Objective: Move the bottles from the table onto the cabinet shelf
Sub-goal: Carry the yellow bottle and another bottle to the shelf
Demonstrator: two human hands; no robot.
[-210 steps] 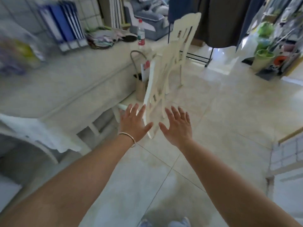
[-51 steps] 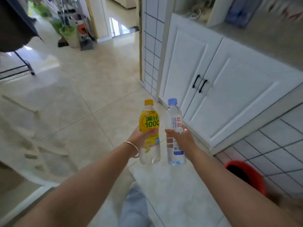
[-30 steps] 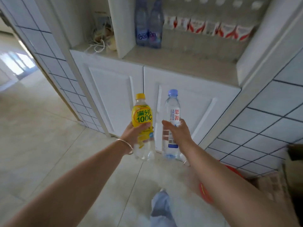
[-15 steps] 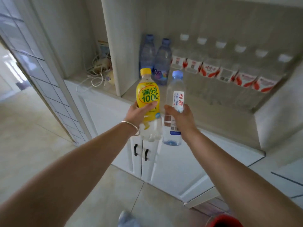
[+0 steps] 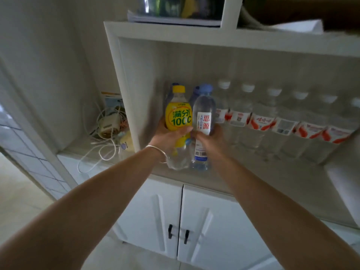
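Cabinet shelf: the white open cabinet shelf (image 5: 175,177) spans the frame's middle; a row of clear red-labelled water bottles (image 5: 261,121) lines its back from centre to right.
Bottles: the yellow-labelled, yellow-capped clear bottle (image 5: 178,117) and the blue-capped clear water bottle (image 5: 203,117) stand upright, side by side at centre.
Hands: the left hand (image 5: 169,135) has its fingers curled around the yellow bottle; the right hand (image 5: 211,137) wraps the water bottle.
Doing it well: lower both straight down onto bare shelf, ahead of the two bluish bottles (image 5: 194,92) behind; release only once settled.
Unclear: whether the bases touch the shelf; right fingers are blurred.
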